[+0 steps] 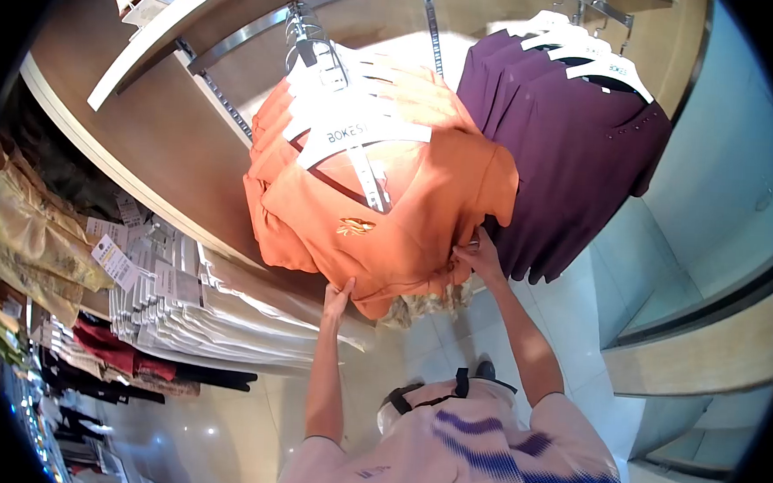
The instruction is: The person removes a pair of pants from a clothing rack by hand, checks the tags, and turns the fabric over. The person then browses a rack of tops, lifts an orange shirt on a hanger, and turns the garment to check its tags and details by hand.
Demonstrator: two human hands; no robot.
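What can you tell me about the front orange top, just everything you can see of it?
The front orange top looks like smooth, soft fabric, with a V-shaped neckline and a gold-coloured ornament on its chest. It hangs on a white hanger with printed lettering, ahead of similar orange garments. A white strip shows inside the neckline. The left hand's grip and right hand's grip pinch its lower part, where the cloth is creased. Its back is hidden.

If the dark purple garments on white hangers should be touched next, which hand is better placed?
Probably the right hand. It holds the orange fabric top on the side beside the dark purple garments, while the left hand holds its lower edge, farther away. Either would likely release first.
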